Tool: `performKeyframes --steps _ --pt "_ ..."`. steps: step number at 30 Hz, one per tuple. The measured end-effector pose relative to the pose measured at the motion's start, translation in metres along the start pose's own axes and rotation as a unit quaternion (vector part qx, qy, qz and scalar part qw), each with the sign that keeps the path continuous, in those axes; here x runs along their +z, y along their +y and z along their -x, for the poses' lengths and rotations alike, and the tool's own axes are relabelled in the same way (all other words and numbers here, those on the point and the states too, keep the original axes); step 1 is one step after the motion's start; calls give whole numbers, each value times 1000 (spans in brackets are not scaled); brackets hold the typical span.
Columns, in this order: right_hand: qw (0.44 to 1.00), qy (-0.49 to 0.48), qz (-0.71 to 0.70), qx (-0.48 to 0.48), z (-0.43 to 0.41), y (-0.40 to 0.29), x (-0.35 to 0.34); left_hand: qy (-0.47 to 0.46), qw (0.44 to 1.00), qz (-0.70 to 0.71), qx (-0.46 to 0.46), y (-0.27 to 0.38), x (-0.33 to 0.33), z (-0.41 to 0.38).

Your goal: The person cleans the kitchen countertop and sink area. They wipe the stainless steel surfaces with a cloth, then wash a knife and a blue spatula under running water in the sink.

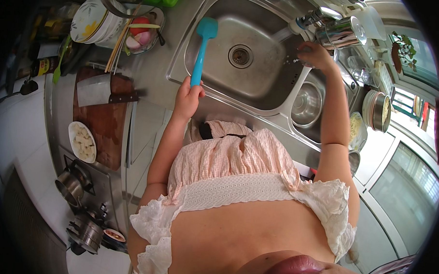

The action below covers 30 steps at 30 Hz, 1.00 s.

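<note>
My left hand [190,97] is closed around the handle of a turquoise spatula [203,47]. Its broad head reaches over the left part of a stainless-steel sink [254,83]. On the far right, my right hand [314,55] is over the divider between the two basins, below the faucet [315,17]. Its fingers are bent and partly hidden, so whether they hold anything is unclear. Water runs from the faucet into the large basin, and drops hang in the air beside my right fingers. A metal bowl [307,104] sits in the small basin.
Left of me, a cleaver [94,90] lies on a wooden cutting board [114,129], near a plate of pale cubes [82,141]. Stacked bowls [88,22], chopsticks [116,55] and a vegetable plate [143,34] stand behind. A steel canister [341,33] is beside the faucet.
</note>
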State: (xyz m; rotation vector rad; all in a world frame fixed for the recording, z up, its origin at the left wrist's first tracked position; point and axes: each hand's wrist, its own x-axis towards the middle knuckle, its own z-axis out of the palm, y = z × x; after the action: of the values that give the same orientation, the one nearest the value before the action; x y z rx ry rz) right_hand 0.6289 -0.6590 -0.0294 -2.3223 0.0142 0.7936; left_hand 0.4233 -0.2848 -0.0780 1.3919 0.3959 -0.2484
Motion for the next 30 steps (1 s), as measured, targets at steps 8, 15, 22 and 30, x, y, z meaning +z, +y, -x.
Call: performKeyframes --steps 8,15,22,30 --pt "943 -214 -252 -47 15 4 -50 -1 1000 -3 5 -3 3 4" --pt "843 -146 -501 -134 -1 48 -8 -6 1000 -8 7 2 9 6" --pt "766 -75 -638 -31 -23 31 144 9 1000 7 14 -1 17 9" --pt "719 -80 -683 100 -33 -10 212 20 1000 4 24 3 14 15"
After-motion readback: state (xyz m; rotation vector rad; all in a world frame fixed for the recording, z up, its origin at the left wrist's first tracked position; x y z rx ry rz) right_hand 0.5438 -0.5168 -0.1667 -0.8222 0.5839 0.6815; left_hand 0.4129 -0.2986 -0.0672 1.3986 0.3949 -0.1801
